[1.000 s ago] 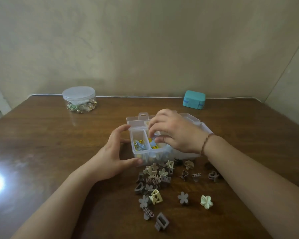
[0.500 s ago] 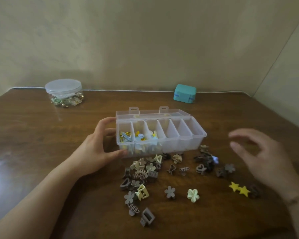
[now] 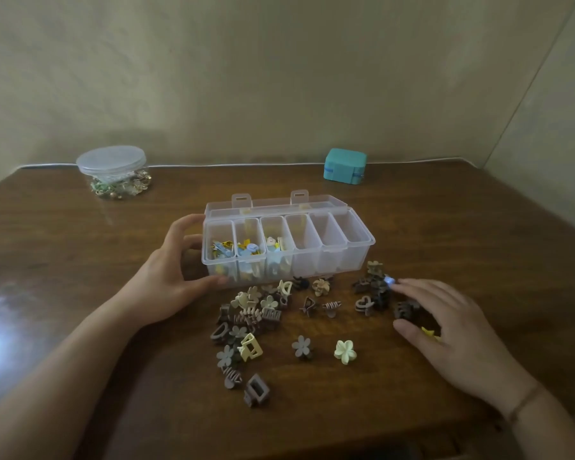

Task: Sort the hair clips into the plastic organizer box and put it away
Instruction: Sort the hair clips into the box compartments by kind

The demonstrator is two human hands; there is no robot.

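Left hand (image 3: 166,277) grips the organizer box (image 3: 356,257) at its left end; right hand (image 3: 445,330), fingers spread, half hides a yellow clip (image 3: 429,333) near the table's (image 3: 63,260) right edge

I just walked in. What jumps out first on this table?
The clear organizer box sits mid-table, lid open, its three left compartments holding colourful clips, steadied by the left hand. In front lies a scatter of brown and cream hair clips, with the right hand reaching over the dark ones at right.
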